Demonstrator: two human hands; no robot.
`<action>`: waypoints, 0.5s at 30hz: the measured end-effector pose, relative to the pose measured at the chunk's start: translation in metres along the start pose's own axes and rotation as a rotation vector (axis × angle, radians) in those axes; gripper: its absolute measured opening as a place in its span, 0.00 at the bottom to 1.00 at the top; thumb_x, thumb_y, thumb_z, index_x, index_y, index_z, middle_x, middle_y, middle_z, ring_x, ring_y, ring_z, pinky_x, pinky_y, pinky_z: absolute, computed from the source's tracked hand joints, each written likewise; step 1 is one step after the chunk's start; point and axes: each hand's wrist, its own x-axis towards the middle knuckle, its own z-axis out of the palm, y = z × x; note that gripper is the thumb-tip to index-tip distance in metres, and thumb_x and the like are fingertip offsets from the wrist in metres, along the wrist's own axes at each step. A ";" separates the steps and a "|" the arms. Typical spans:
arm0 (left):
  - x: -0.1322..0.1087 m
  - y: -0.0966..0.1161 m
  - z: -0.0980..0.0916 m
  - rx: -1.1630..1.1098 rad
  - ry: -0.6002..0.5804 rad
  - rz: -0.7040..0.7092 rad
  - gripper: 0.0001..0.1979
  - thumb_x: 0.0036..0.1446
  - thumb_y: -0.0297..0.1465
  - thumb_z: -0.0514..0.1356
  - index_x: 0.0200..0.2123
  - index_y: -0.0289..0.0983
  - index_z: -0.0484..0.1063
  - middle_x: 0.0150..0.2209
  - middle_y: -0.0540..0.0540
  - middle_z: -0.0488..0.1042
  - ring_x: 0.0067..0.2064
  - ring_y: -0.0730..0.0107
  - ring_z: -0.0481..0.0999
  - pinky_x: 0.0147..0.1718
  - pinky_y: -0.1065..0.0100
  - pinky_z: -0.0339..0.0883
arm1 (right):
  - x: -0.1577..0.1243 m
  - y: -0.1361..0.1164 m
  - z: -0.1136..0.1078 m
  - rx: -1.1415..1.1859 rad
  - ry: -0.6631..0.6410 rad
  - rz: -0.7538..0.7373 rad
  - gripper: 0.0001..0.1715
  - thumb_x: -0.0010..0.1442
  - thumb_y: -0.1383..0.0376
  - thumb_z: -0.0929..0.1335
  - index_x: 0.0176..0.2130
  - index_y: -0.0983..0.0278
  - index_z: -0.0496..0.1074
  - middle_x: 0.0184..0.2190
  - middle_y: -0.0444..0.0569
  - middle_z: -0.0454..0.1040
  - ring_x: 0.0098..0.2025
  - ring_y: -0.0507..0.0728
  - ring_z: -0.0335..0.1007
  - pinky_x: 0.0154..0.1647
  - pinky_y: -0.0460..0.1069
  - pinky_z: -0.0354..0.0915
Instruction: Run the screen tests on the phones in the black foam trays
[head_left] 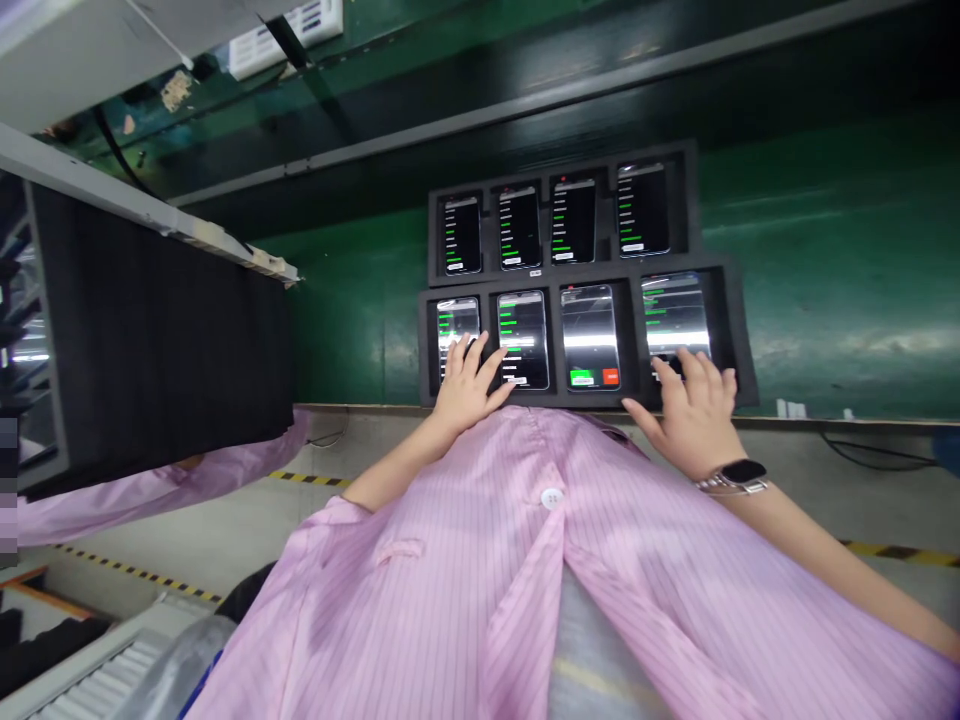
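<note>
Two black foam trays lie one behind the other on the green bench, with several lit smartphones in their slots. My left hand (469, 385), fingers spread, rests over the lower part of the leftmost phone (457, 318) in the near tray (555, 399). Its fingertips reach toward the neighbouring phone (523, 325). Over the bottom of the rightmost near phone (675, 305) lies my right hand (694, 415), fingers apart and thumb at the tray's edge. Between them, one phone (589, 335) shows a green and a red button. The far tray (606, 215) holds phones with dark screens of listed text.
A tall black stack (165, 350) stands at the left, beside a co-worker's pink sleeve (247, 455). A grey rail (465, 125) crosses behind the trays. Small white pieces (791, 410) sit on the bench's front edge. Cables (870, 455) hang below it at the right.
</note>
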 end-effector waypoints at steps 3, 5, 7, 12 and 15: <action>0.001 0.001 0.000 0.005 -0.007 -0.022 0.30 0.71 0.50 0.59 0.69 0.40 0.68 0.74 0.34 0.59 0.76 0.37 0.50 0.73 0.33 0.46 | 0.000 0.004 0.003 -0.002 -0.024 0.014 0.42 0.73 0.44 0.61 0.69 0.72 0.65 0.69 0.74 0.63 0.74 0.79 0.51 0.72 0.80 0.44; 0.002 0.002 -0.001 0.010 -0.018 -0.038 0.32 0.71 0.50 0.59 0.70 0.40 0.68 0.74 0.34 0.58 0.76 0.37 0.50 0.73 0.33 0.46 | 0.000 0.006 0.007 0.002 0.005 0.020 0.44 0.73 0.43 0.60 0.69 0.74 0.65 0.69 0.75 0.62 0.75 0.78 0.50 0.74 0.77 0.46; 0.003 0.003 -0.001 0.013 -0.027 -0.053 0.33 0.70 0.51 0.60 0.70 0.41 0.68 0.74 0.34 0.58 0.76 0.36 0.50 0.73 0.34 0.46 | 0.000 0.009 0.013 0.005 0.072 0.021 0.48 0.72 0.41 0.60 0.68 0.77 0.64 0.69 0.77 0.60 0.75 0.78 0.49 0.74 0.74 0.49; 0.006 0.006 -0.001 0.022 -0.049 -0.054 0.28 0.69 0.51 0.62 0.67 0.47 0.72 0.75 0.38 0.55 0.77 0.35 0.46 0.73 0.31 0.44 | -0.001 0.018 0.028 -0.029 0.149 0.011 0.49 0.70 0.38 0.59 0.67 0.76 0.66 0.68 0.77 0.62 0.75 0.78 0.50 0.72 0.73 0.53; 0.007 0.008 -0.002 0.025 -0.064 -0.032 0.25 0.69 0.51 0.62 0.63 0.48 0.76 0.75 0.39 0.56 0.77 0.35 0.46 0.73 0.30 0.43 | 0.000 0.020 0.030 -0.020 0.152 0.004 0.49 0.69 0.38 0.60 0.68 0.73 0.65 0.68 0.76 0.61 0.74 0.80 0.51 0.71 0.75 0.55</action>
